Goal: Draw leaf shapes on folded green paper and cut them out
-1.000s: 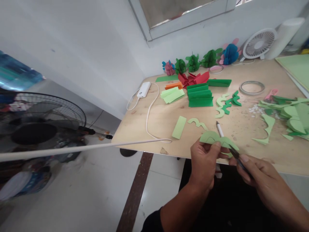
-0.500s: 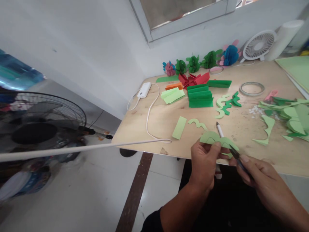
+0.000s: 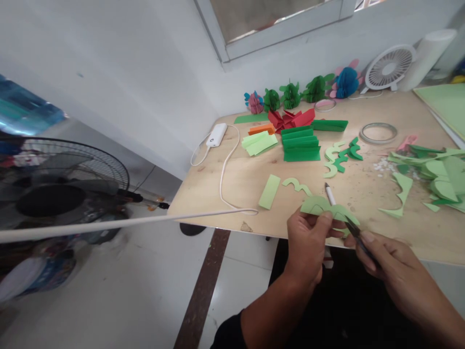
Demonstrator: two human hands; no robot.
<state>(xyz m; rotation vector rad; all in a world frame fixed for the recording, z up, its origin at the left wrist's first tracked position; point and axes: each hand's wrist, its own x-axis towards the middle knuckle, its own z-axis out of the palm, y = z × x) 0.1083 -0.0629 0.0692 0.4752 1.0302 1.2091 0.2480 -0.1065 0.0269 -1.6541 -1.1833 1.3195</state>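
My left hand (image 3: pixel 308 242) pinches a light green paper piece (image 3: pixel 315 205) with a rounded double-arch outline and a drawn line on it. In my right hand (image 3: pixel 381 257) is a pair of dark scissors (image 3: pixel 354 230), its blades at the right end of that paper. My fingers cover most of the handles. Just beyond the paper lies a white pen (image 3: pixel 330 194) with a dark tip. Left of it are a wavy light green cutout (image 3: pixel 297 185) and a light green paper rectangle (image 3: pixel 269 192).
Folded green paper (image 3: pixel 301 145), red paper (image 3: pixel 290 120) and paper ornaments (image 3: pixel 290 96) stand toward the wall. Paper scraps (image 3: pixel 443 179) cover the right side, near a tape roll (image 3: pixel 378 132). A white cable (image 3: pixel 145 221) crosses the left. A small fan (image 3: pixel 390 68) stands behind.
Hands, paper and scissors stay almost in place. The scissor blades look slightly shifted along the paper's right end; the whole view has moved a touch.
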